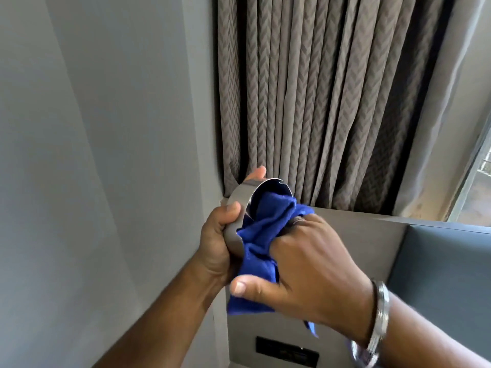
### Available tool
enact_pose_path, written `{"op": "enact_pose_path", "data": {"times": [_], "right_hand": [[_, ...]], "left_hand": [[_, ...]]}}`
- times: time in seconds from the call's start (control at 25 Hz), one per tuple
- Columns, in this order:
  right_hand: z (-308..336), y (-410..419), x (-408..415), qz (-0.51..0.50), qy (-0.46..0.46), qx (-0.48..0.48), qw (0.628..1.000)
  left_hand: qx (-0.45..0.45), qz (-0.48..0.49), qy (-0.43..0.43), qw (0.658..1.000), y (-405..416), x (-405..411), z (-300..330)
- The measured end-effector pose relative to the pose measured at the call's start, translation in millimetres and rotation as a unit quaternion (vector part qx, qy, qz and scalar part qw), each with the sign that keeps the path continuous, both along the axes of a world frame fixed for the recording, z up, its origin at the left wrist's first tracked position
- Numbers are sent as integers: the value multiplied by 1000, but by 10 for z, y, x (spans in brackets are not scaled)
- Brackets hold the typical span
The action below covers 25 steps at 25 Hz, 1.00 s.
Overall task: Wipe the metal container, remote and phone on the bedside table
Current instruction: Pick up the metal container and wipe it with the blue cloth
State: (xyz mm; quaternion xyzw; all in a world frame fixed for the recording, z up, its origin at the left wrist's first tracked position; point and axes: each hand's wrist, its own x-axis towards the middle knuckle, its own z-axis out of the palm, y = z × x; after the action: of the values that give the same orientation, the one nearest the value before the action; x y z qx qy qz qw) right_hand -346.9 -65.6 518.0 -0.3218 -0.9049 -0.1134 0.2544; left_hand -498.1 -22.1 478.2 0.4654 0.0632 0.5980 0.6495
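My left hand (218,243) grips a round metal container (240,200), held up in the air and tilted with its open mouth toward me. A bright blue cloth (261,235) is stuffed into the container's mouth and hangs down below it. My right hand (313,264) is closed on the cloth, fingers pushed into the container's opening, thumb pinching the hanging part. A ring and metal bracelets are on the right hand and wrist. The remote, phone and bedside table top are out of view.
A grey pleated curtain (318,102) hangs straight ahead, with a pale wall (93,155) on the left. A grey headboard panel (366,235) with a dark switch plate (287,350) stands below, padded blue section (446,274) to the right. A window edge (478,187) shows at far right.
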Motion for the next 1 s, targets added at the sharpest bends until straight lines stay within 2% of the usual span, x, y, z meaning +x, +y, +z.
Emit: {"op": "enact_pose_path", "data": {"times": [0.08,0.12,0.2,0.28,0.32,0.36,0.44,0.52,0.56,0.6,0.64,0.68,0.72,0.84,0.96,1.0], "right_hand": [[-55,-4,-63,111,62,-85,988],[-64,25,-77,135,64,-126,981],[-31,96,-92,75,15,-106,991],[26,107,-86,-37,9,-42,998],[32,86,-76,-57,13,-32,998],[23,58,-72,-40,13,-35,999],[6,0,-93,58,18,-73,995],[26,54,-122,127,25,-90,987],[70,114,-138,121,7,-80,989],[120,174,-152,91,-16,-65,994],[163,216,-159,47,-31,-47,997],[179,246,-158,2,-39,-28,999],[176,258,-161,-36,-48,-9,998],[151,213,-214,-33,-36,-36,998],[183,122,-285,76,1,-146,986],[191,91,-303,110,13,-165,980]], "left_hand": [[-31,-30,-36,998,42,-16,-54],[-33,-43,-41,998,47,-8,-53],[-15,-40,-42,998,48,10,-34],[-1,-52,-32,998,73,13,13],[-17,-40,-27,999,66,-9,20],[-31,-31,-30,999,67,-24,27],[-45,-45,-65,996,45,-140,-85],[-106,-2,-71,992,43,-186,-225],[-141,3,-81,987,79,-164,-235],[-169,-34,-114,978,88,-145,-278],[-171,-42,-115,978,52,-109,-246],[-161,29,-60,985,6,-67,-140],[-177,97,-41,979,-13,-40,-49],[-100,18,-109,989,-55,-51,-60],[-45,-8,-142,989,-71,-121,-130],[-46,-57,-185,980,-29,-181,-163]]}}
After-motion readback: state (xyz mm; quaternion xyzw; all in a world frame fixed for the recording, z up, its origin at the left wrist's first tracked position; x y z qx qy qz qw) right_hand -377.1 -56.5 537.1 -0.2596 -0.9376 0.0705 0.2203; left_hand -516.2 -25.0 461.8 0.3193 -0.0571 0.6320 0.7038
